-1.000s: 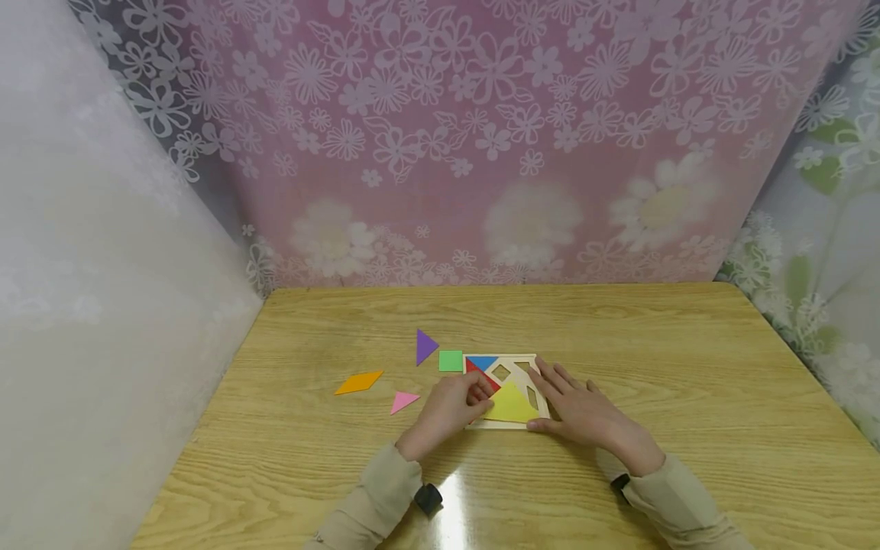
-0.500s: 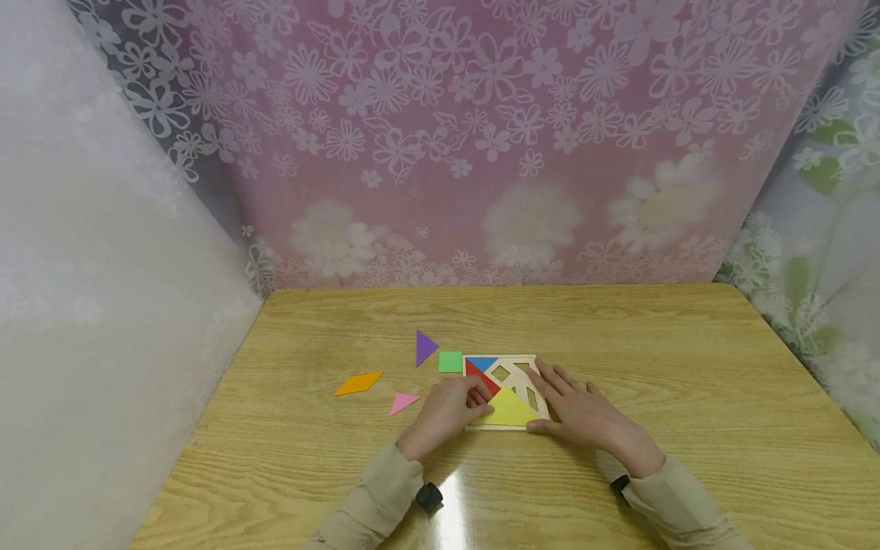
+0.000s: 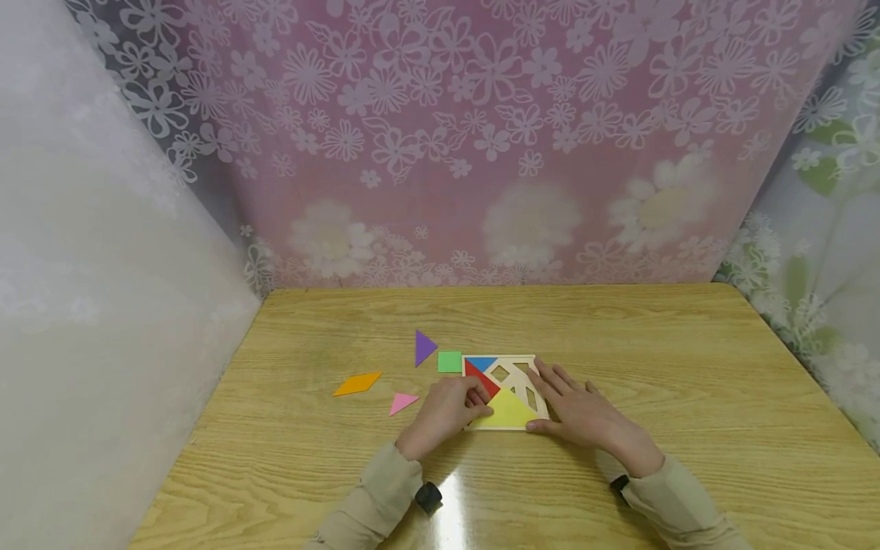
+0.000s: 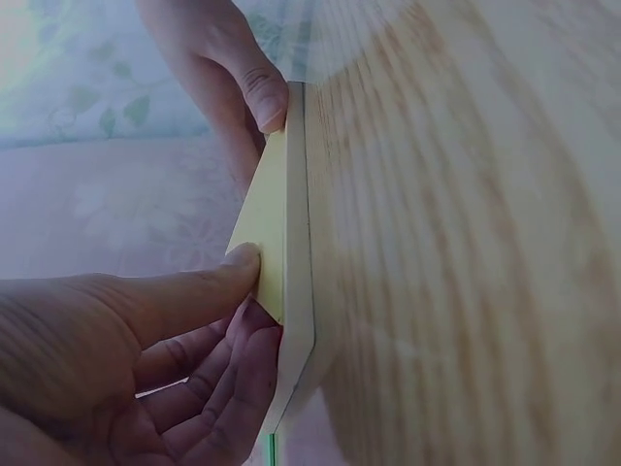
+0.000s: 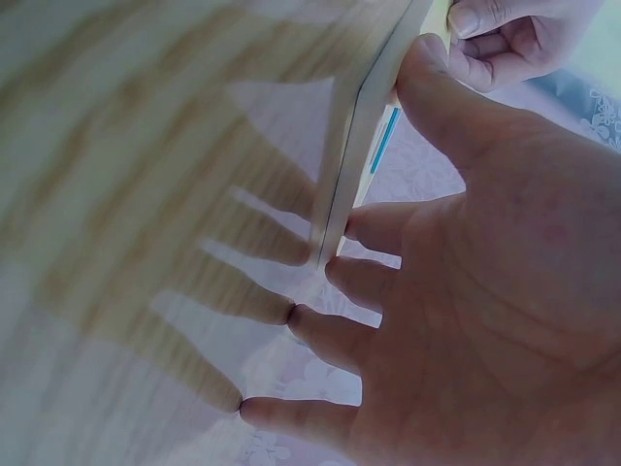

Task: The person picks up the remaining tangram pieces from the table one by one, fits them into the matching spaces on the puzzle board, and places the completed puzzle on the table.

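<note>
In the head view a pale wooden puzzle board [image 3: 517, 427] lies on the table. A large yellow triangle [image 3: 507, 411] sits along its near side. My left hand [image 3: 448, 406] pinches the triangle's left end, thumb on its face and fingers curled; the left wrist view shows this thumb [image 4: 209, 291] on the yellow surface. A red triangle [image 3: 483, 376], partly covered by those fingers, and a blue triangle [image 3: 480, 363] lie in the board's left part. My right hand [image 3: 580, 409] rests along the board's right edge with fingers spread and straight, its thumb at the near right corner.
Left of the board lie a green square [image 3: 450, 362] touching its edge, a purple triangle [image 3: 425, 348], a pink triangle [image 3: 402, 403] and an orange parallelogram [image 3: 357, 383]. Cut-out slots [image 3: 499, 373] show in the board. A flowered curtain [image 3: 509, 153] hangs behind the table [image 3: 653, 328].
The yellow triangle has shifted slightly left and toward the near edge, lying closer to the board's near rim. My left fingers moved little; my right hand stayed in place.
</note>
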A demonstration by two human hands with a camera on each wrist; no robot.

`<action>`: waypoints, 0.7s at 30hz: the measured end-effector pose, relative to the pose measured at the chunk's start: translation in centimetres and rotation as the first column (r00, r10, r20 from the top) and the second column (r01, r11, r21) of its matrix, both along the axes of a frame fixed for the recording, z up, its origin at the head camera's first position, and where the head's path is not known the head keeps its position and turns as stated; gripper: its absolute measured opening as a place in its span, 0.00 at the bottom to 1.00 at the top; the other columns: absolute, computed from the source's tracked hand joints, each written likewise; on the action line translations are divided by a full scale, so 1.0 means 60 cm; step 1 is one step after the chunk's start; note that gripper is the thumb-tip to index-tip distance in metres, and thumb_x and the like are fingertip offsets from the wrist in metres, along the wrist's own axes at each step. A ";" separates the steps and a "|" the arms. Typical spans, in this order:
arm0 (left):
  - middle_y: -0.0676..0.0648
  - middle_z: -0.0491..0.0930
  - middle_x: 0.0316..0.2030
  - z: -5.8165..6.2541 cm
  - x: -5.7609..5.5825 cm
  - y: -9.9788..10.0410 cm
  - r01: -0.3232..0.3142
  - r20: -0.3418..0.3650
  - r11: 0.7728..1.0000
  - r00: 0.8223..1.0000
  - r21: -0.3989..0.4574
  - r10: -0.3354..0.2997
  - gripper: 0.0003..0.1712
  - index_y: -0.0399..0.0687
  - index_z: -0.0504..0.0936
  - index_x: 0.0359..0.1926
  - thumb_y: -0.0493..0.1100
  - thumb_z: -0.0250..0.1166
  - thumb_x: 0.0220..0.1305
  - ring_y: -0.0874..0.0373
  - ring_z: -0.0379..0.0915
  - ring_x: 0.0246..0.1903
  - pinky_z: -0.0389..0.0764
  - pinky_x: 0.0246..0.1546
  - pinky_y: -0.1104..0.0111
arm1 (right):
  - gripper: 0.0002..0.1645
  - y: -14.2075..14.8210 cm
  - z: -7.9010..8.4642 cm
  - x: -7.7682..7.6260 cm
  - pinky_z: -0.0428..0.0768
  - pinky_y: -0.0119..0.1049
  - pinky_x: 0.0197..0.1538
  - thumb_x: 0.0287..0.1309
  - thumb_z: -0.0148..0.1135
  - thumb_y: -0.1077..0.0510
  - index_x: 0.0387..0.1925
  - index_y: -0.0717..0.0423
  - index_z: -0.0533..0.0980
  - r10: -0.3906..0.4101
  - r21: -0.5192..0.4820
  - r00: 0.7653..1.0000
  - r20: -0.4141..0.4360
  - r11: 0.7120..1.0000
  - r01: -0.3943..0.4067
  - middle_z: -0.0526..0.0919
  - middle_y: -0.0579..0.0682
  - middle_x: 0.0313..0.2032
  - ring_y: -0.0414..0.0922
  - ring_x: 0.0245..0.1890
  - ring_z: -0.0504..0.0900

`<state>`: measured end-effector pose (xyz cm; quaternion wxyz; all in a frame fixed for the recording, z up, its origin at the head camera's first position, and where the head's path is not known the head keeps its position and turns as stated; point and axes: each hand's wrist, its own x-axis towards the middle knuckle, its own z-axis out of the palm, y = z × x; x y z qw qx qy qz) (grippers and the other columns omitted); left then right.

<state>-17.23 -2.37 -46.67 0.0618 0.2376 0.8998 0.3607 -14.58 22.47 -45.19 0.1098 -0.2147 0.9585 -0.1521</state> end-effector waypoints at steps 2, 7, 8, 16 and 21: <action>0.54 0.83 0.26 0.001 0.001 0.001 -0.001 0.005 1.000 1.000 0.009 0.001 0.06 0.47 0.85 0.32 0.40 0.76 0.59 0.70 0.74 0.24 0.74 0.28 0.76 | 0.53 0.000 0.000 0.000 0.57 0.79 0.62 0.65 0.61 0.34 0.79 0.56 0.54 0.002 0.002 1.000 -0.003 1.000 -0.002 0.49 0.60 0.79 0.66 0.75 0.54; 0.55 0.82 0.27 0.002 0.002 0.003 0.002 0.017 1.000 1.000 0.019 -0.002 0.07 0.45 0.86 0.36 0.38 0.76 0.58 0.70 0.73 0.25 0.74 0.28 0.76 | 0.53 0.001 -0.003 0.000 0.58 0.79 0.61 0.65 0.61 0.34 0.79 0.56 0.54 0.007 0.007 1.000 -0.016 1.000 -0.007 0.49 0.61 0.79 0.66 0.75 0.55; 0.55 0.82 0.27 0.002 0.002 0.003 0.005 0.016 1.000 1.000 0.019 -0.005 0.08 0.45 0.86 0.37 0.38 0.76 0.58 0.70 0.73 0.26 0.74 0.28 0.76 | 0.53 0.001 -0.003 0.000 0.58 0.79 0.61 0.65 0.61 0.34 0.79 0.56 0.54 0.008 0.007 1.000 -0.019 1.000 -0.007 0.49 0.60 0.79 0.66 0.75 0.55; 0.56 0.85 0.37 0.005 0.000 -0.004 0.023 -0.122 0.998 0.992 -0.062 -0.030 0.05 0.50 0.87 0.43 0.38 0.69 0.67 0.66 0.75 0.32 0.76 0.36 0.75 | 0.53 0.001 -0.002 0.000 0.58 0.79 0.61 0.65 0.61 0.35 0.79 0.57 0.54 0.017 -0.003 1.000 -0.023 1.000 -0.017 0.49 0.61 0.79 0.66 0.75 0.55; 0.56 0.86 0.48 0.012 0.007 -0.015 0.093 -0.253 0.977 0.957 -0.194 -0.142 0.11 0.51 0.87 0.51 0.41 0.64 0.72 0.59 0.81 0.47 0.78 0.54 0.67 | 0.53 0.002 -0.002 0.000 0.57 0.79 0.61 0.65 0.61 0.35 0.79 0.57 0.54 0.014 -0.007 1.000 -0.021 1.000 -0.015 0.49 0.61 0.79 0.66 0.75 0.54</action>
